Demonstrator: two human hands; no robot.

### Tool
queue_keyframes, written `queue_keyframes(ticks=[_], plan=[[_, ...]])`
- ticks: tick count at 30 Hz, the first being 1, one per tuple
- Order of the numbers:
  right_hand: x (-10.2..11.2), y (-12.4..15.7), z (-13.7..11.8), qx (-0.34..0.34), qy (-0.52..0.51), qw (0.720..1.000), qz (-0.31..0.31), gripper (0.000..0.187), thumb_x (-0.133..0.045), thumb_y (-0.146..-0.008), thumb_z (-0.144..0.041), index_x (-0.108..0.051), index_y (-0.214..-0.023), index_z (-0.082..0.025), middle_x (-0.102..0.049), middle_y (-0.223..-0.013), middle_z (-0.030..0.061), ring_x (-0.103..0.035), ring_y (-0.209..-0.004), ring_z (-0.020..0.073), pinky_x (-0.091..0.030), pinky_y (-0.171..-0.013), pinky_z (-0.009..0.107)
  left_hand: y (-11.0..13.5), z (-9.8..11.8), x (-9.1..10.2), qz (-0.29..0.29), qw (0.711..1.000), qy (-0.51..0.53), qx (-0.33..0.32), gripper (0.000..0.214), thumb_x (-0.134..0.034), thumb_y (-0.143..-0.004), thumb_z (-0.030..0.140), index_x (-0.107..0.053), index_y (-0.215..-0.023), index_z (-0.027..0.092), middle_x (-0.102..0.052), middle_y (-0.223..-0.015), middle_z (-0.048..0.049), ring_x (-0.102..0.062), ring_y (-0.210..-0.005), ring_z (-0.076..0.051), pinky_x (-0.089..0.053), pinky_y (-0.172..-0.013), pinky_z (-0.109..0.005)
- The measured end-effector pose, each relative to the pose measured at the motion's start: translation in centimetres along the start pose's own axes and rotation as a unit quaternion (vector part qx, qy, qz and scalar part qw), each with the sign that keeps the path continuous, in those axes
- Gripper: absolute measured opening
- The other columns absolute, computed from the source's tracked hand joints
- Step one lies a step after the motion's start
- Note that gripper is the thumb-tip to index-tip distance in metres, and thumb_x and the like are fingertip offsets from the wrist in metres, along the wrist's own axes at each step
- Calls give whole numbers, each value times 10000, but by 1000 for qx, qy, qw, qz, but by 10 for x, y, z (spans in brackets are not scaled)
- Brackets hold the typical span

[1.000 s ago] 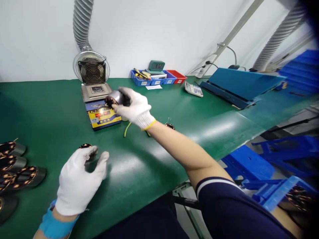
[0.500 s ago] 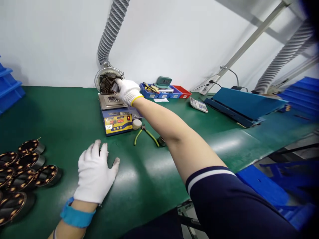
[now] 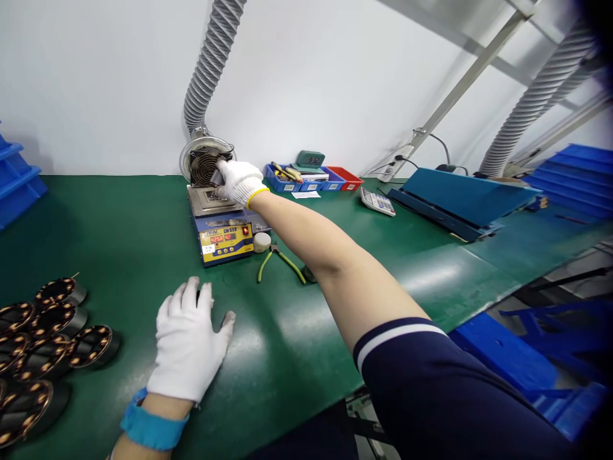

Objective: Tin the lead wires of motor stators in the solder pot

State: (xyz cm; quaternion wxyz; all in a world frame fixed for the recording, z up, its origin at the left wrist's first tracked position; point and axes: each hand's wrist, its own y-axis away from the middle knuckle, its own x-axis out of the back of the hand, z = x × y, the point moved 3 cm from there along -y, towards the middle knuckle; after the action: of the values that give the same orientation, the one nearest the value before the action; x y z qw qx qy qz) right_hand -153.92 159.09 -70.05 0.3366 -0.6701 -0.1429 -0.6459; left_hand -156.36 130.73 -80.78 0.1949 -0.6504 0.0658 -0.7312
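My right hand [image 3: 239, 181], in a white knit glove with a yellow cuff edge, reaches out over a solder pot [image 3: 225, 239] with a yellow front panel and lit red digits. Its fingers are closed on a small grey cylindrical part [image 3: 218, 177], mostly hidden by the glove, above the pot's metal top plate [image 3: 201, 203]. Palm down on the green table, my left hand [image 3: 189, 345] lies with gloved fingers stretched and thumb apart, holding nothing. To its left stand several black ring-shaped motor stators [image 3: 93, 345] with copper-coloured spots around their rims.
Behind the pot is a round fume hood [image 3: 184, 160] on a grey flexible duct [image 3: 211, 70]. Green-handled cutters [image 3: 290, 265] and a small white jar [image 3: 262, 242] lie beside it. Farther right are small blue bins [image 3: 311, 186], a calculator [image 3: 378, 202] and a blue metal stand [image 3: 460, 198].
The view has shifted slightly, so most things on the table sit a little lower. My right hand stays over the pot; my left hand remains flat on the table.
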Motion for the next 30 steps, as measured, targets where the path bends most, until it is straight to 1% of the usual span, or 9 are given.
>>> queue_keyframes(ticks=[6,9,12,16,20,23,26,28,30], plan=[[25,9,4,-34,-77,996,36,489,-602,-766,-425,-572,-1183,-171,-642,-1145,112,-600,-1088,315,-485,-943,494,-2,-3,4,30,999,18,23,605,-525,-832,467,-537,-1288,70,-501,-1375,-208,-459,-1248,-381,-363,-1047,-522],[37,32,1,-57,-170,982,65,508,-609,-754,-461,-610,-1186,-194,-661,-1129,84,-602,-1102,317,-483,-950,490,-3,-4,2,47,997,49,40,653,-544,-827,468,-495,-1323,47,-492,-1386,-216,-452,-1267,-387,-370,-1058,-522],[28,67,-13,-71,-306,948,45,529,-657,-719,-471,-642,-1183,-218,-687,-1072,50,-631,-1059,290,-504,-933,447,-2,-2,-1,49,990,112,66,740,-571,-816,482,-423,-1372,17,-490,-1386,-236,-463,-1281,-373,-400,-1062,-499],[-7,126,-51,-110,-491,863,-56,632,-714,-684,-506,-613,-1244,-232,-700,-1024,54,-664,-979,256,-533,-890,403,2,-2,1,70,958,233,150,804,-533,-861,482,-259,-1463,24,-427,-1442,-246,-476,-1298,-335,-434,-1059,-460],[-28,183,-95,-106,-624,759,-154,604,-694,-712,-574,-597,-1233,-284,-686,-1050,45,-655,-979,243,-545,-866,386,3,-12,7,61,899,331,280,835,-548,-844,424,-157,-1508,103,-463,-1428,-208,-564,-1212,-315,-512,-971,-429],[-24,204,-112,-79,-724,633,-263,574,-648,-733,-638,-588,-1187,-293,-681,-962,36,-670,-804,206,-572,-720,358,-1,-23,14,103,852,394,329,748,-640,-760,400,-360,-1412,161,-582,-1314,-154,-626,-1117,-280,-521,-959,-409],[-18,202,-109,-113,-763,518,-370,511,-536,-815,-657,-608,-1038,-204,-646,-748,23,-628,-593,145,-556,-602,300,-7,-26,19,135,801,503,294,571,-701,-687,406,-539,-1169,149,-655,-1181,-132,-640,-1071,-258,-507,-985,-413],[-18,197,-102,-139,-750,501,-409,465,-526,-842,-625,-603,-896,-170,-622,-656,17,-603,-531,124,-541,-553,266,-9,-23,19,109,774,565,264,559,-744,-630,384,-555,-1099,146,-675,-1129,-125,-655,-1029,-254,-528,-956,-407],[-21,192,-96,-132,-732,517,-423,423,-620,-794,-592,-590,-811,-171,-621,-627,8,-585,-500,115,-532,-506,246,-9,-18,19,72,762,597,241,587,-765,-599,370,-552,-1099,149,-674,-1136,-126,-656,-1031,-256,-542,-937,-399]])
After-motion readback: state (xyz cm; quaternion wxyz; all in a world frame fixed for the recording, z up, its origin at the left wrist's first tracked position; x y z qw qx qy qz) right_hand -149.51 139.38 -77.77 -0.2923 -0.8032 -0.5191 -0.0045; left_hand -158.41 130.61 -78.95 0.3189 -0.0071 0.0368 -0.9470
